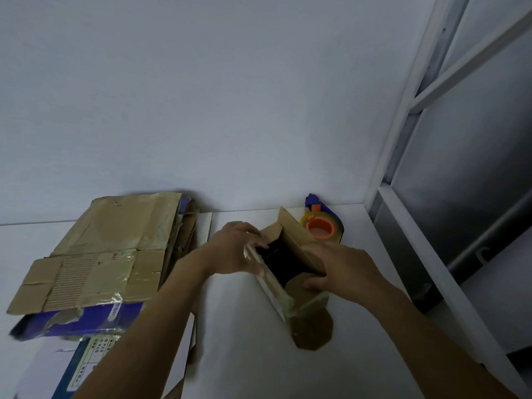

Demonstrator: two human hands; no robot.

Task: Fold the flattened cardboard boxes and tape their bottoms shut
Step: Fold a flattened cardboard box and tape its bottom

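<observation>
- Box (293, 231): stands on the counter (244, 341) near the far edge, toward the far right corner. Open side up, inside dark. One flap stands up at its far end; a lower flap lies spread on the counter at its near end.
- Left hand (236, 249): grips the box's left wall at the top rim, fingers curled over the edge into the opening, thumb outside.
- Right hand (342, 269): holds the box's right side, fingers wrapped around the wall, thumb pressing on the near flap.
- Tape dispenser (322, 226): blue body, orange core, clear roll. Sits just behind the box against the far edge; cannot tell whether the two touch.
- Flat boxes (109, 254): a stack at the counter's left side, well apart from the box. Top one is brown, with old shiny tape and torn patches; a blue printed one shows beneath it.
- Wall (201, 96): plain, behind the far edge.
- Metal frame (403, 110): rises beside the counter's right edge.
</observation>
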